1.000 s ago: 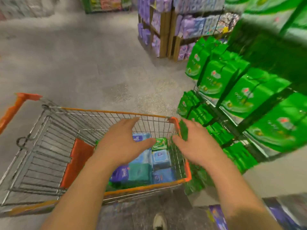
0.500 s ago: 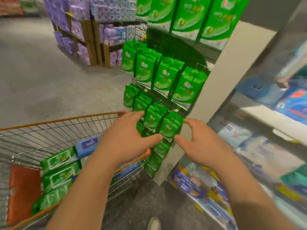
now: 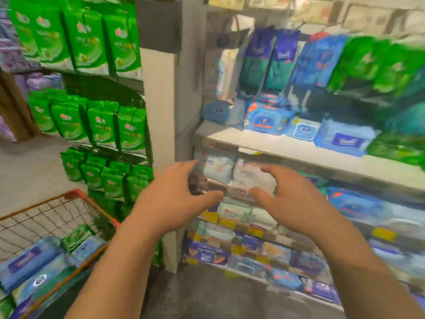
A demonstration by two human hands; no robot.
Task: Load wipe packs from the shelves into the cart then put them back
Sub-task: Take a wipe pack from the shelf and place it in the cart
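Both my hands are up in front of the shelves (image 3: pixel 287 146) and neither holds anything. My left hand (image 3: pixel 174 201) has its fingers spread and loosely bent, thumb pointing right; my right hand (image 3: pixel 289 201) mirrors it, thumb pointing left, palms facing each other. Between them, further back, sit pale wipe packs (image 3: pixel 230 171) on a lower shelf level, blurred, with a row of price labels under them. I can't tell whether my fingertips touch the packs or the shelf edge.

Above, on the white shelf board, there's a blue wipe pack (image 3: pixel 264 118) with a round label, a lighter blue one beside it, and a wider blue pack to the right. Taller dark blue, blue and green packs stand on the level above.

Down at my lower left is the cart (image 3: pixel 76 196), orange rim, wire sides, with blue packs in the cart (image 3: pixel 30 263) and 1 green pack lying among them. Left of the shelves, green hanging bags (image 3: pixel 101 125) fill a rack in rows. The right side of the view is smeared.
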